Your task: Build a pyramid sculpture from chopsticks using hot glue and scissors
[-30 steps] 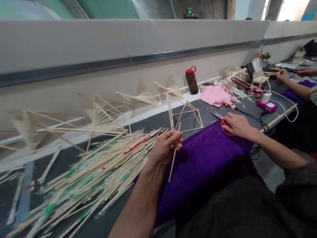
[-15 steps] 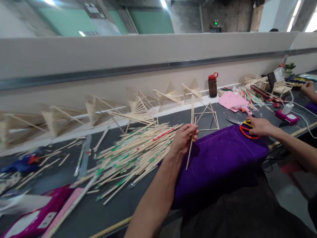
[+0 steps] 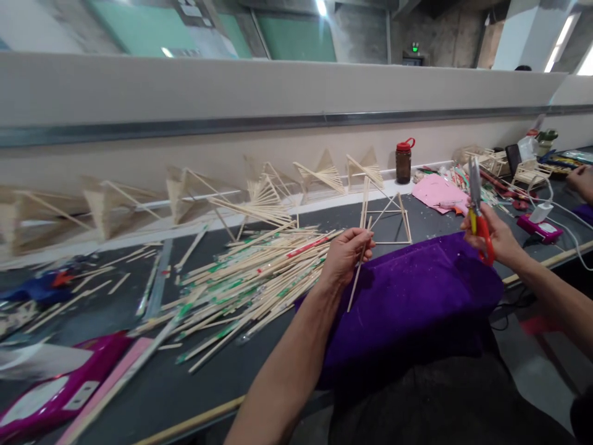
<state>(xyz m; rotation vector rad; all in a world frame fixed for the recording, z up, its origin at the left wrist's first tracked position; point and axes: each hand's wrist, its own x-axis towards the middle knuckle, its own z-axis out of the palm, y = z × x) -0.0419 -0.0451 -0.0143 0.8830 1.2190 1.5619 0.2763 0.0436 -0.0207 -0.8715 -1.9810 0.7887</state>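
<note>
My left hand (image 3: 348, 254) is closed around a thin wooden stick (image 3: 356, 287), which slants down over the purple cloth (image 3: 403, 303). Just beyond that hand stands a small open frame of joined sticks (image 3: 393, 242). My right hand (image 3: 498, 235) grips a pair of scissors (image 3: 476, 210) by its red and yellow handles, blades pointing up, raised above the cloth's right end. To the left of my left hand lies a loose heap of wooden sticks (image 3: 259, 278), some in clear and green wrappers.
Several fan-shaped stick models (image 3: 319, 176) line the wall. A brown bottle (image 3: 403, 164) with a red lid stands behind the frame. Pink sheet (image 3: 438, 193), a purple power box (image 3: 540, 228) with white cables and another person's hand (image 3: 581, 182) are at right. A magenta packet (image 3: 60, 386) lies front left.
My right hand has lifted the scissors off the purple cloth and turned the blades upright. My left hand still holds the stick in nearly the same place.
</note>
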